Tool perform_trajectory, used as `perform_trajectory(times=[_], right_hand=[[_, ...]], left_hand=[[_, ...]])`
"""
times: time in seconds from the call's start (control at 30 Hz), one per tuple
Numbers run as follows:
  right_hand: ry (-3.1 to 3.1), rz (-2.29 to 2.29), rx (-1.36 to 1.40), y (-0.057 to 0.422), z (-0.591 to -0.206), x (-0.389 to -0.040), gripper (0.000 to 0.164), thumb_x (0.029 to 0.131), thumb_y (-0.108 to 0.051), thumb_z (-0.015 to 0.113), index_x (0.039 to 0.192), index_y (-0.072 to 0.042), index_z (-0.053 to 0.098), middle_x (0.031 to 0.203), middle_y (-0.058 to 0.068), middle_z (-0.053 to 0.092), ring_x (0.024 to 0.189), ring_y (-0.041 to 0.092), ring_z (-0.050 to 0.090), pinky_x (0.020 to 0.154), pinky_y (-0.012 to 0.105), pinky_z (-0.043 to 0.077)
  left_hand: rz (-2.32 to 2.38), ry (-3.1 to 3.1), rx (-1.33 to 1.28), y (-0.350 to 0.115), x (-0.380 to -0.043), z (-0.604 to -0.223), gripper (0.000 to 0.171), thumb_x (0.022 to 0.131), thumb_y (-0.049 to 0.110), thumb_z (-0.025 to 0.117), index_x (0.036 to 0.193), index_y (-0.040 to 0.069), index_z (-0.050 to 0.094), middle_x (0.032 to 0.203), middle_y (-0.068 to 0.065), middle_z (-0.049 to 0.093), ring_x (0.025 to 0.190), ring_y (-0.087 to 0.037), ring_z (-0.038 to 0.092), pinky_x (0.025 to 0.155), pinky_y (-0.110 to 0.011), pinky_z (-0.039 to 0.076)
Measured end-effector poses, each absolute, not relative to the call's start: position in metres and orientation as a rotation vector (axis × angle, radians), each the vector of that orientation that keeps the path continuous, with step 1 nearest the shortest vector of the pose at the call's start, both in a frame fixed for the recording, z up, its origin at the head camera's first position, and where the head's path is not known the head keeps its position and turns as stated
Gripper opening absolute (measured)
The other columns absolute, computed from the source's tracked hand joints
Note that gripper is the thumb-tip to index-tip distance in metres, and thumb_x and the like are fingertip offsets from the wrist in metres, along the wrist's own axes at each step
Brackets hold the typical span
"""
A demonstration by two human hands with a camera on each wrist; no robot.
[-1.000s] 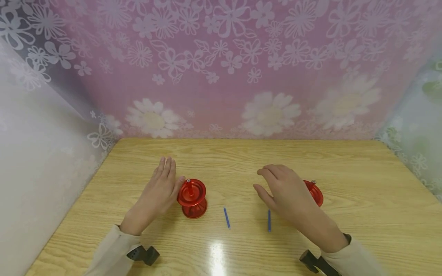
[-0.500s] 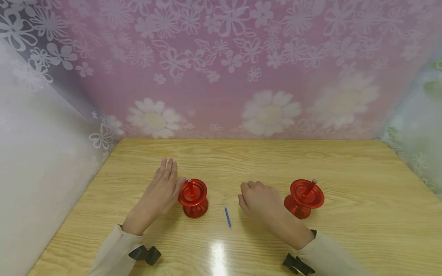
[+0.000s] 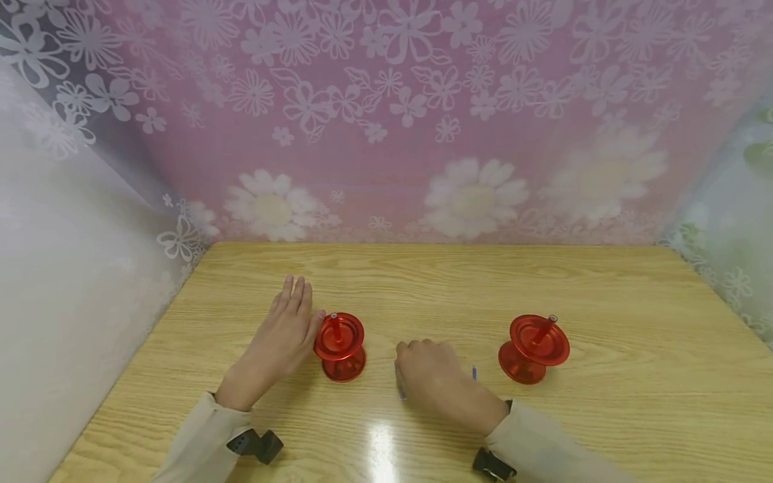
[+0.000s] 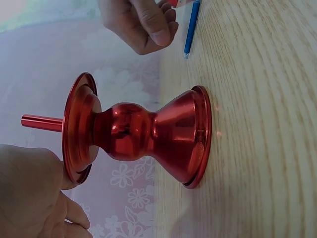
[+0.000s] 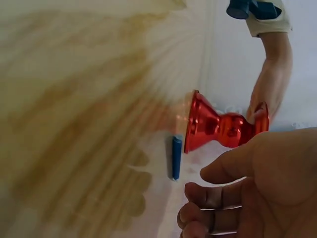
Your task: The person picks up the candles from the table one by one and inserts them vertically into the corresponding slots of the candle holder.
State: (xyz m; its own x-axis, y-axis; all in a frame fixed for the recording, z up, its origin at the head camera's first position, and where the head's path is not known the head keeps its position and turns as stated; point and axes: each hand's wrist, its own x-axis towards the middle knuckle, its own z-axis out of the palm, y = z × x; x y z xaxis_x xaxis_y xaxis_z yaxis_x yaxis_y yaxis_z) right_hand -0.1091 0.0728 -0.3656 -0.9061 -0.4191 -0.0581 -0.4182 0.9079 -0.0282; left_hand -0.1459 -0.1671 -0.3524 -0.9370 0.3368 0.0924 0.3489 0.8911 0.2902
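Low in frame, both stands (image 3: 341, 349) bear tubes (image 4: 43, 122). My straight left hand (image 3: 279, 339) touches the left one; my right hand (image 3: 430, 373), thumb and fingers parted, hovers by a stick (image 5: 177, 157).

On the table (image 3: 386, 278), the left hand (image 3: 280, 339) sits just left of the left stand (image 3: 341, 345), right stand (image 3: 534, 349) well apart! Between the stands, the right hand (image 3: 429, 372): one stick (image 5: 176, 157) at its left, other stick (image 3: 474, 373) to its right, backdrop (image 3: 374, 157) behind!
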Motion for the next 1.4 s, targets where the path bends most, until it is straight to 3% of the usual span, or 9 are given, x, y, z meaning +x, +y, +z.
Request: perform_trajectory(times=[0.37,0.9,1.17,1.4], right_hand=[[2.985,0.279,-0.661,0.065,-0.371,-0.108,0.041,0.106,-0.036,0.05,0.081,-0.004,0.053,0.069,0.005,0.047,0.066,0.019,0.053,0.06,0.034,0.05],[3.022,0.505,-0.747,0.066,-0.379,-0.109,0.045,0.105,-0.04,0.051,0.076,-0.006,0.046,0.065,0.004,0.04,0.06,0.017,0.041,0.055,0.031,0.041],[3.083,0.489,-0.761,0.066,-0.389,-0.108,0.035,0.105,-0.031,0.053,0.079,-0.007,0.05,0.068,0.005,0.047,0.065,0.021,0.054,0.063,0.035,0.048],[3.044,0.519,-0.763,0.063,-0.393,-0.107,0.018,0.097,-0.017,0.059,0.085,-0.007,0.052,0.072,0.006,0.05,0.07,0.02,0.055,0.07,0.035,0.049]], left_hand=[[-0.465,-2.996,-0.54,-0.164,-0.147,-0.352,0.06,0.111,0.023,0.039,0.15,-0.02,0.027,0.159,-0.037,0.022,0.151,-0.05,0.008,0.12,-0.063,0.017],[-0.479,-3.022,-0.529,-0.165,-0.147,-0.351,0.06,0.111,0.024,0.037,0.15,-0.021,0.025,0.159,-0.038,0.02,0.152,-0.049,0.004,0.121,-0.063,0.014],[-0.48,-3.074,-0.518,-0.165,-0.147,-0.35,0.063,0.112,0.027,0.034,0.152,-0.02,0.021,0.16,-0.037,0.016,0.152,-0.049,-0.001,0.121,-0.063,0.012],[-0.477,-3.098,-0.507,-0.165,-0.146,-0.347,0.063,0.112,0.028,0.032,0.152,-0.019,0.02,0.161,-0.036,0.015,0.152,-0.049,-0.002,0.121,-0.063,0.011]])
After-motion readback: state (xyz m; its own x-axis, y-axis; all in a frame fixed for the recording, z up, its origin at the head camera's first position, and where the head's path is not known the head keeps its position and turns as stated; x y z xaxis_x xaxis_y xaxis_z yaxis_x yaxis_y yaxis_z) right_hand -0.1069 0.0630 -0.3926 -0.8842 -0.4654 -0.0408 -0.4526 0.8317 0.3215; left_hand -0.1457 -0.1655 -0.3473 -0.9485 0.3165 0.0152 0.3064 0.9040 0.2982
